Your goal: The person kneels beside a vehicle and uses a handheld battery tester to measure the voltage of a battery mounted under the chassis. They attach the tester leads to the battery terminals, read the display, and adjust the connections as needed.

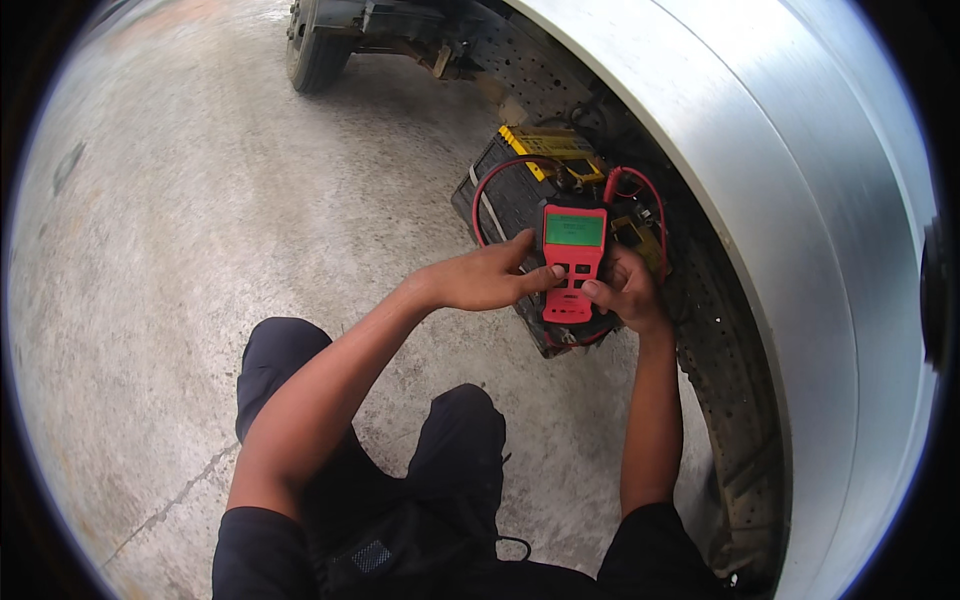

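Note:
A red hand-held tester [571,262] with a lit green screen is held upright over a black vehicle battery [512,196]. My left hand [487,278] grips its left side, thumb on the front near the buttons. My right hand [626,292] holds its right side, thumb on the lower buttons. A red cable [493,175] loops from the tester over the battery top. A second red cable [640,184] arcs toward the yellow-topped terminal area [549,143].
A large shiny metal tank [800,200] curves along the right. Beneath it runs a dark perforated step plate [724,380]. A vehicle wheel [313,45] stands at the top. Grey concrete floor [180,220] spreads to the left. My dark-trousered knees [460,430] are below.

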The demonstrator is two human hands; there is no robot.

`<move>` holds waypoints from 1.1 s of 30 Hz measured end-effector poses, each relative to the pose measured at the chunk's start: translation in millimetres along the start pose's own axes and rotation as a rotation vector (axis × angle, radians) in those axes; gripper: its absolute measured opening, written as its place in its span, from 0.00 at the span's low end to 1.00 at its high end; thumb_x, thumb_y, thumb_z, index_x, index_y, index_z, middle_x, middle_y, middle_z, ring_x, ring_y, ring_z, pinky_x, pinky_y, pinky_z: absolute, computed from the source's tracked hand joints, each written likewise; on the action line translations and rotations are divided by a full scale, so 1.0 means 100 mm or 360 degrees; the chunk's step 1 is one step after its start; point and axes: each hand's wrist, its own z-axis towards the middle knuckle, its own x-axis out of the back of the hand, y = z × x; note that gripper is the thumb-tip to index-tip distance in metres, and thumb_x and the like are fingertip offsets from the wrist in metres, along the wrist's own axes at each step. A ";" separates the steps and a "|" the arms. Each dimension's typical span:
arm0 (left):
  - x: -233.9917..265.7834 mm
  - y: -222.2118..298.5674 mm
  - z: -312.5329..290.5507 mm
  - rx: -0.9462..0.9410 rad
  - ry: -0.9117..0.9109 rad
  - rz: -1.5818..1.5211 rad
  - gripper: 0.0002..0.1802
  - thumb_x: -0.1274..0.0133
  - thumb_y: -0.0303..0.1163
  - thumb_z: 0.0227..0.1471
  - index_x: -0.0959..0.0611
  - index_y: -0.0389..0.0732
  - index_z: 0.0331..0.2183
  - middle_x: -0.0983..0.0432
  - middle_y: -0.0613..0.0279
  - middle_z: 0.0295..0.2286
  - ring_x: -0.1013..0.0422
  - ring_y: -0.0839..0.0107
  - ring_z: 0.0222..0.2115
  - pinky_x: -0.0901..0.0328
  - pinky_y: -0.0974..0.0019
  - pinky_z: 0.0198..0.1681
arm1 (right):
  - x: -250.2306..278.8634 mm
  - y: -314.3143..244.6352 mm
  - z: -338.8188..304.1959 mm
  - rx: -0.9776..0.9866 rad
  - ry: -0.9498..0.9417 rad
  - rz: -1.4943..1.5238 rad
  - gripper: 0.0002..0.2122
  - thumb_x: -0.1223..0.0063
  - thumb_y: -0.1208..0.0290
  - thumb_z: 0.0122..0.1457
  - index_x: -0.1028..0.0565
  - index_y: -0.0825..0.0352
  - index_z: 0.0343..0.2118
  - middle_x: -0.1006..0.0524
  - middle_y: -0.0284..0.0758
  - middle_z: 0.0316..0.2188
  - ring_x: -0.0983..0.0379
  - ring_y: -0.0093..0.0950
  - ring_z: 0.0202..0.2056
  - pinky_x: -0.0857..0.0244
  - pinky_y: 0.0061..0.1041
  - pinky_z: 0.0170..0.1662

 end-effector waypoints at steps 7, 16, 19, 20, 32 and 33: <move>0.46 0.91 -0.76 -0.0713 -0.0437 0.0480 0.18 0.47 0.36 0.64 0.17 0.33 0.48 0.16 0.42 0.41 0.21 0.45 0.47 0.27 0.49 0.51 | 0.04 0.01 -0.05 0.0053 -0.0032 -0.0027 0.32 0.30 0.69 0.58 0.31 0.73 0.63 0.19 0.34 0.48 0.21 0.19 0.46 0.26 0.22 0.50; 0.02 1.33 -1.27 -0.2004 -0.0563 -0.0506 0.26 0.44 0.23 0.59 0.22 0.24 0.58 0.19 0.46 0.53 0.22 0.60 0.46 0.22 0.67 0.47 | -0.10 -0.08 -0.01 0.0031 -0.0181 0.0040 0.31 0.30 0.71 0.58 0.30 0.72 0.63 0.20 0.35 0.51 0.22 0.22 0.52 0.29 0.26 0.58; -0.05 1.25 -1.41 -0.2065 -0.0100 -0.0458 0.14 0.44 0.26 0.60 0.13 0.26 0.43 0.16 0.46 0.50 0.17 0.64 0.42 0.23 0.62 0.53 | -0.10 0.00 0.04 0.0054 -0.0196 0.0021 0.30 0.30 0.70 0.58 0.30 0.72 0.62 0.19 0.34 0.50 0.22 0.22 0.51 0.29 0.25 0.57; 0.03 1.22 -1.36 -0.2082 -0.0149 -0.0455 0.14 0.45 0.28 0.62 0.11 0.27 0.40 0.15 0.45 0.48 0.16 0.63 0.41 0.23 0.60 0.54 | -0.02 -0.03 -0.06 0.0041 -0.0137 -0.0005 0.30 0.30 0.70 0.58 0.30 0.72 0.62 0.19 0.34 0.50 0.22 0.21 0.51 0.29 0.25 0.57; 0.20 -0.06 -0.49 -0.0017 0.0244 -0.0904 0.22 0.46 0.45 0.70 0.23 0.39 0.55 0.20 0.55 0.49 0.21 0.66 0.50 0.24 0.60 0.50 | -0.04 -0.07 -0.07 -0.0010 -0.0120 0.0096 0.30 0.30 0.71 0.58 0.30 0.72 0.63 0.18 0.34 0.50 0.22 0.21 0.51 0.29 0.26 0.57; 0.01 -0.13 -0.40 0.0074 0.0389 -0.1002 0.29 0.46 0.48 0.70 0.29 0.40 0.62 0.24 0.50 0.56 0.23 0.62 0.54 0.24 0.58 0.52 | -0.05 -0.09 -0.07 -0.0080 -0.0119 0.0098 0.30 0.30 0.71 0.59 0.30 0.72 0.63 0.19 0.34 0.50 0.22 0.21 0.51 0.29 0.27 0.57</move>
